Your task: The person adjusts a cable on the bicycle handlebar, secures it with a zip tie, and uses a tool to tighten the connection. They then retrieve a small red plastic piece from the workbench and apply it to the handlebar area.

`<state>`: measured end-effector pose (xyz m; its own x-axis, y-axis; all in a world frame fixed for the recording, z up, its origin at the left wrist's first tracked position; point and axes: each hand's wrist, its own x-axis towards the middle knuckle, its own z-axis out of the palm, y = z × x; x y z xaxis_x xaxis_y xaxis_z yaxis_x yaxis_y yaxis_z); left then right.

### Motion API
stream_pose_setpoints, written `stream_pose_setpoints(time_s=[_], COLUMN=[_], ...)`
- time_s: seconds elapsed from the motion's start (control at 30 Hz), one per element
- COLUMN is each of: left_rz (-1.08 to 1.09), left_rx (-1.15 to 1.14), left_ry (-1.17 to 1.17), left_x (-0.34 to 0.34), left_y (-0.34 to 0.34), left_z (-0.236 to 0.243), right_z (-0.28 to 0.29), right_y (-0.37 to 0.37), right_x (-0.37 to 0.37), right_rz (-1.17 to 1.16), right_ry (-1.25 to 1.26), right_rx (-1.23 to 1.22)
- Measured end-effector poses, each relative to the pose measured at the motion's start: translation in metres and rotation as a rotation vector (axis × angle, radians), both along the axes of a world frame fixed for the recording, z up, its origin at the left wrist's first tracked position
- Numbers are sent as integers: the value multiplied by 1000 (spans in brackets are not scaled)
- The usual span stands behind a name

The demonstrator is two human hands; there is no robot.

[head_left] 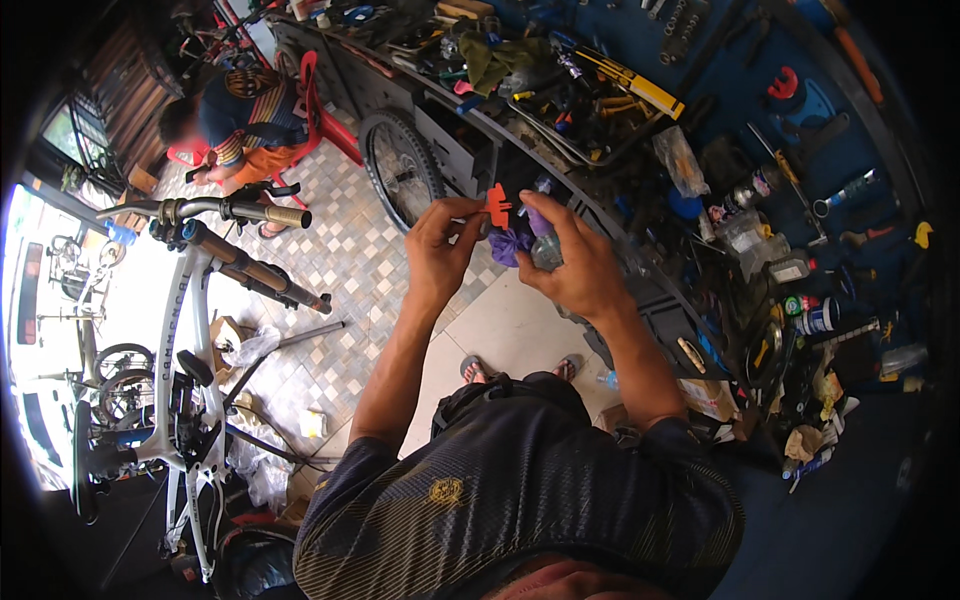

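My left hand [445,240] is closed in a pinch on a small flat orange-red piece [498,206] with notches along one side. Facing it, my right hand [585,265] has its thumb and index finger spread apart, the index fingertip close to the orange-red piece. Between and below the fingers show a crumpled purple item [508,246] and a clear bottle-like thing [546,250]. These seem to lie behind the hand, near the bench, though their depth is hard to judge.
A workbench with tools, including a yellow tool [640,85], runs along the right. A bicycle wheel [400,168] leans against its drawers. To the left stands a white bicycle frame [180,350]. Farther back, a person [245,120] sits on a red chair [325,120].
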<state>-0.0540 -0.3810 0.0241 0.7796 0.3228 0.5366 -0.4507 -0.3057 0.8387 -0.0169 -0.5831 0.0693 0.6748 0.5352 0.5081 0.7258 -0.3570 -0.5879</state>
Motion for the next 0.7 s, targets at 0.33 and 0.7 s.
stream_pose_setpoints(time_s=[0.33, 0.7], left_rz=[32, 76], left_rx=[75, -49], left_ry=[-16, 85], left_x=[-1, 15], left_y=[-5, -52], left_z=[-3, -11], right_z=[-7, -17], right_y=[-4, -49], right_x=[-1, 46], right_rz=[-66, -15], right_ry=[-15, -25], right_rx=[-11, 51])
